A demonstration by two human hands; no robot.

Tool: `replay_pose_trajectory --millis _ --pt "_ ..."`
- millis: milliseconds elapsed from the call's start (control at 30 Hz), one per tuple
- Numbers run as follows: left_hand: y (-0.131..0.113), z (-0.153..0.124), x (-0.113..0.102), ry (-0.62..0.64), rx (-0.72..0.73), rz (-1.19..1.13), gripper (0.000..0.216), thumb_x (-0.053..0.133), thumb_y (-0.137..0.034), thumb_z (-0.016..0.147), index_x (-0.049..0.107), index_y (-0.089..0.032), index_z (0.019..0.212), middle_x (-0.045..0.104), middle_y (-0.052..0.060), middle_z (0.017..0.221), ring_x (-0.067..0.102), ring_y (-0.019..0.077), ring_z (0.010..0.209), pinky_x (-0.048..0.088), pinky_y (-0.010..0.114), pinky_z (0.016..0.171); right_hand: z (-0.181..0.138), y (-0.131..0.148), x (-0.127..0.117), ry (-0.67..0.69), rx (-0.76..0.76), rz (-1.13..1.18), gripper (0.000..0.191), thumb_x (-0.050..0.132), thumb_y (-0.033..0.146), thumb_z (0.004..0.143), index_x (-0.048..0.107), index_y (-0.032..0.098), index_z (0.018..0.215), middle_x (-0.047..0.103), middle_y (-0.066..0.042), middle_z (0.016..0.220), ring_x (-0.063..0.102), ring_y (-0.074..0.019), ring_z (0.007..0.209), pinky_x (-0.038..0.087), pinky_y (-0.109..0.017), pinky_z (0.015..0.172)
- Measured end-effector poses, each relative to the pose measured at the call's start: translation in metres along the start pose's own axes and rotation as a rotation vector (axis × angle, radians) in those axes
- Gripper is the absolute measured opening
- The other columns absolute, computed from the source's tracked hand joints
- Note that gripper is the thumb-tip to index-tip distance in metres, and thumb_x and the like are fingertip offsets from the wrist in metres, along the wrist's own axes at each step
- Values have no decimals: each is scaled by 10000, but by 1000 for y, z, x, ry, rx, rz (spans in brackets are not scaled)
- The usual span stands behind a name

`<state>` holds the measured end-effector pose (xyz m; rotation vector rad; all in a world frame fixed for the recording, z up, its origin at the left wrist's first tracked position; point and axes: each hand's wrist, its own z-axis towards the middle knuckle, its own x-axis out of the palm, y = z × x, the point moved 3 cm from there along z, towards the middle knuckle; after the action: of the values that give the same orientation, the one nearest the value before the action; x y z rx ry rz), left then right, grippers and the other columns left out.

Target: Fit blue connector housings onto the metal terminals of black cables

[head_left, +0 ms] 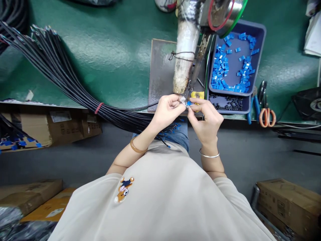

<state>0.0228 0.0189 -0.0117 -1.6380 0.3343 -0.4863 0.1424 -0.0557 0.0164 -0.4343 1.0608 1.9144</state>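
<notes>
My left hand (167,109) is closed in a pinch around the end of a black cable (145,107), where pale wire ends show at the fingertips. Between the thumb and fingers of my right hand (206,117) is a small blue connector (189,103), held right against those wire ends. Whether the wires sit inside the connector, I cannot tell. Just above my fingers the metal rod (198,63) of a bench fixture slants down. A thick bundle of black cables (75,90), bound with a red tie (99,107), runs across my lap, its near ends bearing blue tips.
A grey tray (260,50) of loose blue connectors overlaps another tray (247,108) with small black parts. Orange-handled scissors (267,117) and blue-handled pliers (255,105) hang by the table edge. A white wrapped duct (184,63) extends over the dark board (160,70).
</notes>
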Motion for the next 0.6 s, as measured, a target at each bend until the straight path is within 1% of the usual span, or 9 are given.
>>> replay_pose_trajectory --millis 200,433,600 --pt "2 0 1 0 -1 21 108 551 -118 738 502 -148 647 283 -73 525 225 31 491 172 206 484 -1 -2 1 -2 15 -3 102 629 120 843 600 214 815 747 -36 993 719 -164 935 579 -308 833" --pt "2 -1 1 -26 77 39 65 591 -122 746 557 -155 702 295 -66 539 244 41 499 188 210 489 2 0 0 -18 21 -8 89 636 150 852 616 226 810 740 -21 1012 714 -158 941 578 -307 853" --pt "4 -2 1 6 41 22 81 610 -150 753 554 -159 694 318 -63 535 261 42 496 217 207 492 1 0 -1 4 22 -40 100 624 164 849 590 232 784 745 -25 968 720 -167 917 588 -324 816"
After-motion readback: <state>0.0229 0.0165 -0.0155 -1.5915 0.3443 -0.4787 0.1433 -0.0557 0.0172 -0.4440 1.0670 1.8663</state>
